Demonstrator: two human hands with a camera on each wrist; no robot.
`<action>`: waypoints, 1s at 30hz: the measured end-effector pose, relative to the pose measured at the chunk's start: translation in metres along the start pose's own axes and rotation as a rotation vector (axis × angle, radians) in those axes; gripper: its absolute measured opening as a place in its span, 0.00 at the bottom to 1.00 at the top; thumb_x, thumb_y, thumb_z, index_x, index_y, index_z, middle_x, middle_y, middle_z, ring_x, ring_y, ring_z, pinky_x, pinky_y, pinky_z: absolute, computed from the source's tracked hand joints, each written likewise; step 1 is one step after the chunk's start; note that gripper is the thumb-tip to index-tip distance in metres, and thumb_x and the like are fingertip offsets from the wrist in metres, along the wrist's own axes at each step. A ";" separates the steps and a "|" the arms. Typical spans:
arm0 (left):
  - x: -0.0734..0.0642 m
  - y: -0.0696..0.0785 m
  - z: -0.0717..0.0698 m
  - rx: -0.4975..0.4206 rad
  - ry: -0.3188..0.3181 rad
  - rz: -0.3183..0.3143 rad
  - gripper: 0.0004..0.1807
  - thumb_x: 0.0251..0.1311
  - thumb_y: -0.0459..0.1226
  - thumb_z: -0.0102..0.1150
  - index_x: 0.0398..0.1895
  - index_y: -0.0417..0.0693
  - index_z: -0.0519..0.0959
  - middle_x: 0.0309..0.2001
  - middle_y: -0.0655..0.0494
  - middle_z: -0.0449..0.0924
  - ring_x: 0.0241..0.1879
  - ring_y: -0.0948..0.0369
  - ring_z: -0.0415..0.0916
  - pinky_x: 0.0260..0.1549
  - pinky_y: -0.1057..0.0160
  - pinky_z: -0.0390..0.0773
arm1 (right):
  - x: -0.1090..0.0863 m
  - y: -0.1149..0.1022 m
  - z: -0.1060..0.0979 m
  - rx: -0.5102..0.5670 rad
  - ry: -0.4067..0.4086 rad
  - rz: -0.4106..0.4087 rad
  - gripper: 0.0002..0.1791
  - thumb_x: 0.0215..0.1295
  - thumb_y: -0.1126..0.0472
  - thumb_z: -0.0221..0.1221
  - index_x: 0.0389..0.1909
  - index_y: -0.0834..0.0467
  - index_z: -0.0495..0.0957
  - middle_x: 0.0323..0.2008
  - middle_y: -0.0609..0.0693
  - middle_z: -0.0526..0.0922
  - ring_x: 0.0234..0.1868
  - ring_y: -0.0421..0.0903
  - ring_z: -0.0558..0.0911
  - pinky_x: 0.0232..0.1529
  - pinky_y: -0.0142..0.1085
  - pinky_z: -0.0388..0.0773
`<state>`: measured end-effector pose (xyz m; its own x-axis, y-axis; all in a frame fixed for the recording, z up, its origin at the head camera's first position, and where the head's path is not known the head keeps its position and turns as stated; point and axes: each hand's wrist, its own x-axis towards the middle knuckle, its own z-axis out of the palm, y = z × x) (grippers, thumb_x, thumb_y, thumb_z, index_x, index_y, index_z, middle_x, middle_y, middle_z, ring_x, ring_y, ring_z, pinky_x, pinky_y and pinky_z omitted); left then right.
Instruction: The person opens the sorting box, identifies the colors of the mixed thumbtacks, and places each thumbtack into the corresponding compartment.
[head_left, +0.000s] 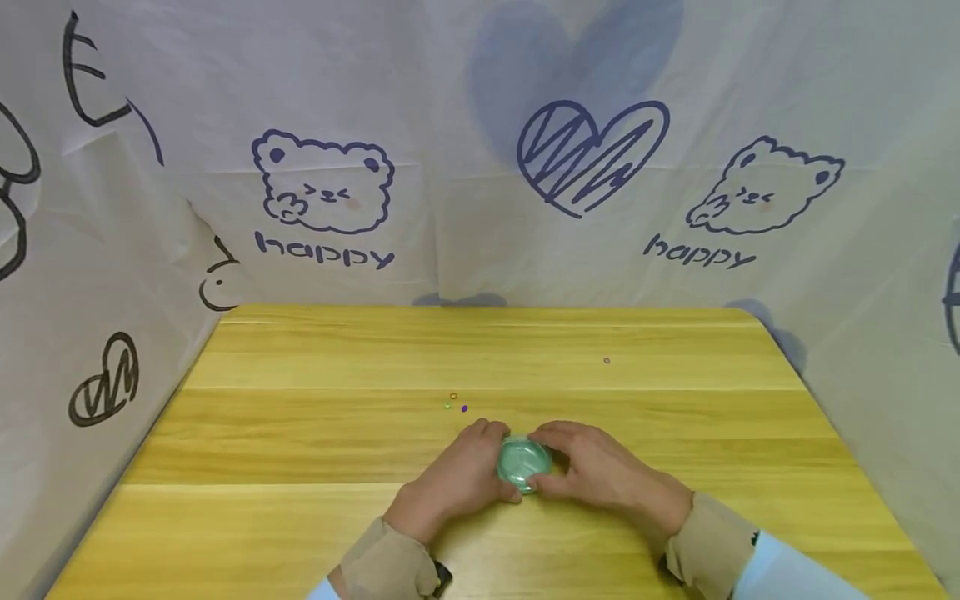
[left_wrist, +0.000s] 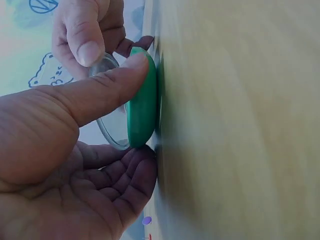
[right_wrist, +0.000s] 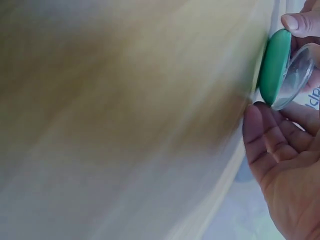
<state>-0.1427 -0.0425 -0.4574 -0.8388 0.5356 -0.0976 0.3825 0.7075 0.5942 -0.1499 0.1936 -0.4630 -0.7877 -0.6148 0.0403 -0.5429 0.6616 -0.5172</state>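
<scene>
A small round green container (head_left: 522, 463) with a clear lid (left_wrist: 113, 131) sits on the wooden table between both hands. My left hand (head_left: 467, 468) grips the green base (left_wrist: 142, 107), thumb on the near side and fingers curled round the far side. From the other side my right hand (head_left: 600, 467) holds the clear lid between thumb and fingers. In both wrist views the lid stands tilted, raised from the base along one side. What lies inside the container cannot be made out.
Beyond the left hand lie a tiny orange ring (head_left: 453, 396), a green bead (head_left: 447, 406) and a purple bead (head_left: 464, 408). Farther right is a small pinkish ring (head_left: 607, 361). White cloth (head_left: 465, 225) with drawings hangs behind and beside the table (head_left: 300, 433).
</scene>
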 end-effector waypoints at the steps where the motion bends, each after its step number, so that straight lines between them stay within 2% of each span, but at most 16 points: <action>1: 0.000 0.000 0.000 -0.009 -0.002 -0.009 0.43 0.53 0.46 0.83 0.67 0.36 0.72 0.54 0.49 0.78 0.49 0.57 0.77 0.54 0.56 0.81 | 0.000 0.001 0.000 0.035 -0.002 0.005 0.29 0.69 0.39 0.68 0.61 0.56 0.83 0.57 0.48 0.86 0.57 0.45 0.85 0.59 0.45 0.83; 5: 0.000 0.000 -0.001 -0.017 -0.004 -0.034 0.40 0.51 0.46 0.84 0.61 0.36 0.75 0.48 0.50 0.78 0.45 0.59 0.75 0.51 0.56 0.81 | 0.001 0.003 -0.003 0.197 -0.010 0.067 0.27 0.71 0.39 0.65 0.60 0.54 0.84 0.51 0.44 0.89 0.50 0.40 0.86 0.54 0.39 0.84; 11: 0.001 0.003 0.000 -0.065 0.021 -0.107 0.49 0.48 0.45 0.86 0.67 0.31 0.68 0.57 0.39 0.78 0.55 0.49 0.78 0.58 0.48 0.80 | 0.007 0.006 -0.008 0.350 -0.014 0.193 0.23 0.77 0.41 0.59 0.56 0.54 0.84 0.49 0.45 0.89 0.48 0.43 0.86 0.48 0.38 0.84; 16: 0.002 0.002 0.002 -0.109 0.036 -0.119 0.53 0.47 0.43 0.87 0.70 0.31 0.65 0.61 0.35 0.77 0.60 0.44 0.77 0.61 0.45 0.78 | 0.015 0.006 -0.012 0.503 -0.015 0.279 0.25 0.81 0.41 0.54 0.51 0.59 0.85 0.41 0.51 0.89 0.41 0.46 0.88 0.39 0.40 0.87; 19: 0.002 0.001 0.002 -0.122 0.038 -0.109 0.53 0.47 0.43 0.87 0.71 0.31 0.63 0.60 0.35 0.77 0.60 0.45 0.77 0.61 0.45 0.79 | 0.019 0.006 -0.013 0.546 0.000 0.322 0.26 0.82 0.41 0.52 0.48 0.61 0.86 0.39 0.54 0.89 0.40 0.48 0.88 0.37 0.41 0.88; 24: 0.002 -0.001 0.002 -0.144 0.037 -0.103 0.57 0.47 0.42 0.87 0.74 0.32 0.59 0.61 0.34 0.77 0.60 0.44 0.78 0.61 0.45 0.79 | 0.025 0.005 -0.012 0.584 0.026 0.398 0.30 0.82 0.40 0.50 0.47 0.63 0.86 0.43 0.55 0.89 0.38 0.47 0.88 0.34 0.42 0.88; 30: 0.001 0.001 0.001 -0.177 0.042 -0.132 0.70 0.47 0.40 0.87 0.84 0.37 0.43 0.69 0.29 0.72 0.68 0.39 0.73 0.67 0.42 0.74 | 0.028 0.004 -0.010 0.593 0.047 0.413 0.33 0.84 0.40 0.48 0.50 0.67 0.84 0.43 0.58 0.89 0.35 0.49 0.87 0.31 0.42 0.88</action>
<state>-0.1425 -0.0408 -0.4579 -0.8937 0.4219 -0.1528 0.1980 0.6763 0.7095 -0.1766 0.1834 -0.4555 -0.9132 -0.3370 -0.2290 0.0408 0.4835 -0.8744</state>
